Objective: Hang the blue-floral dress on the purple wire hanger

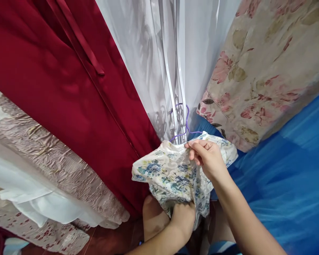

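A small white blouse (164, 173) with blue and yellow flowers hangs on a purple hanger (187, 118) in front of me. At its neckline, my right hand (208, 156) pinches the top of the centre seam between thumb and fingers. That seam, which looks like a zipper (193, 180), runs down the middle of the blouse. Lower down, my left hand (183, 217) is closed on the fabric beside the seam's lower end. Its fingertips are hidden in the cloth.
Long garments hang around: a dark red one (77, 92) at left, a white one (138, 53) with ribbons behind the hanger, a beige floral one (255, 78) and a blue one (289, 170) at right. Embroidered fabric (55, 152) hangs far left. Brown floor (108, 237) shows below.
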{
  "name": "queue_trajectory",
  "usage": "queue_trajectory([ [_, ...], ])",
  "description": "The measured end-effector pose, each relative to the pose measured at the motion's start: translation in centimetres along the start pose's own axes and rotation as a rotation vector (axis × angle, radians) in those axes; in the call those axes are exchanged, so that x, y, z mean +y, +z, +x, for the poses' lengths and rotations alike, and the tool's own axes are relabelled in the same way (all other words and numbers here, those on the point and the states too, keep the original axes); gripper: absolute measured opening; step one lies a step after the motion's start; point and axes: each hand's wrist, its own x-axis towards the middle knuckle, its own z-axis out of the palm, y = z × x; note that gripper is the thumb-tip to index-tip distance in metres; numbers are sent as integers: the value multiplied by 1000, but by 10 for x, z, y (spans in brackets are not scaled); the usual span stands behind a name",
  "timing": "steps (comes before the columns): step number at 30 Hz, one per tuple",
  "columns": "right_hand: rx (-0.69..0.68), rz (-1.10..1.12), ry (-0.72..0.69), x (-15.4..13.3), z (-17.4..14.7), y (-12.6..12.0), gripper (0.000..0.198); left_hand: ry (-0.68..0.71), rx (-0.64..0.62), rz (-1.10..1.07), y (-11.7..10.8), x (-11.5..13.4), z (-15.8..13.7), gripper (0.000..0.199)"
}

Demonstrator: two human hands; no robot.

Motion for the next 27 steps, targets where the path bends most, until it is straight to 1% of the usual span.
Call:
queue_trajectory([
  [1,1,-6,4,1,-1,-2,27,18,-2,10,-8,0,-1,28],
  [2,-4,-15,14,4,-2,-4,27,42,24,-6,-20,-1,-3,19],
  [3,-10,-27,24,8,-4,-7,27,71,95,-61,-36,-2,-6,13],
  [4,-16,-42,35,11,-6,-10,27,109,203,-143,-54,-4,-9,17],
  [5,-21,-59,42,14,-8,-12,26,143,367,-269,-75,-5,-12,20],
  [6,-27,-77,42,16,-10,-14,25,184,557,-387,-96,-6,-13,21],
  [7,-31,-95,33,16,-12,-14,25,256,723,-485,-117,-6,-14,26],
  [8,-36,-114,20,16,-13,-15,25,311,848,-552,-137,-6,-13,34],
  [9,-43,-133,7,15,-15,-14,25,345,885,-560,-154,-6,-11,39],
  [11,-52,-166,-16,13,-16,-12,25,384,873,-516,-179,-4,-4,30],
  [13,-44,-195,-43,13,-16,-10,25,416,855,-481,-191,0,2,16],
  [15,-28,-226,-78,17,-14,-7,26,451,892,-532,-193,5,6,12],
  [17,-7,-257,-110,26,-12,-5,27,461,944,-673,-193,10,8,12],
  [19,-8,-316,-121,38,-10,-4,28,437,1008,-839,-195,11,7,14],
  [21,-35,-389,-107,51,-11,-6,30,404,1135,-972,-201,6,5,14],
  [23,-70,-433,-68,63,-15,-13,31,384,1329,-1072,-210,-11,2,12],
  [25,-94,-425,-29,74,-24,-21,30,353,1496,-1188,-218,-39,1,11],
  [26,-106,-414,-12,79,-29,-25,29,311,1542,-1304,-219,-55,1,10],
  [27,-120,-405,5,85,-34,-28,28,243,1553,-1460,-218,-72,2,10],
])
